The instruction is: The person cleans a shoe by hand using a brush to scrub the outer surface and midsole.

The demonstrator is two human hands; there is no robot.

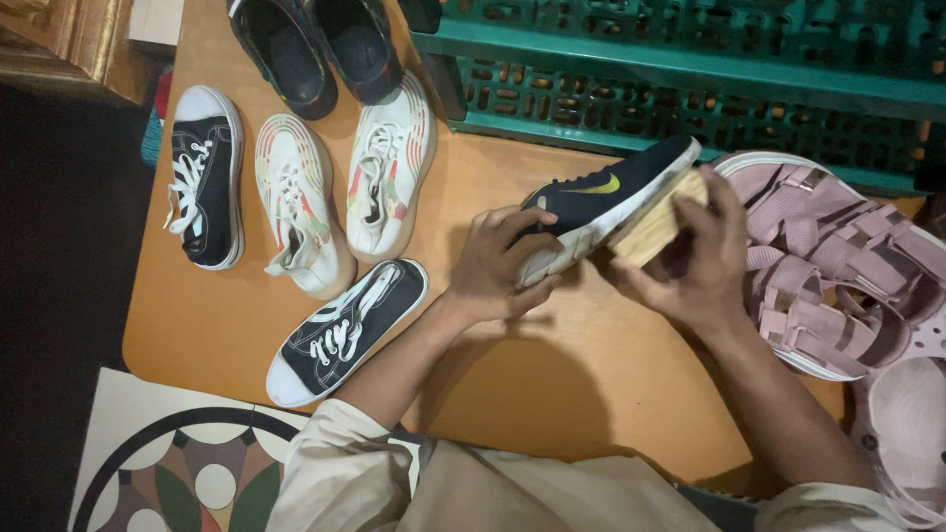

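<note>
My left hand (493, 266) grips the toe end of a dark navy sneaker (601, 192) with a white sole and a yellow mark on its side. The shoe lies on its side, lifted slightly off the orange table (217, 315). My right hand (695, 256) holds a pale wooden brush block (658, 222) pressed against the sneaker's sole near the heel.
A pair of white sneakers (340, 192) lies at the upper left, with a black canvas sneaker (205, 177) beside them and another (345, 330) nearer me. Dark slip-ons (315, 49) sit at the top. Pink strappy sandals (838, 266) and a pink clog (907, 433) lie right. A green crate (690, 69) stands behind.
</note>
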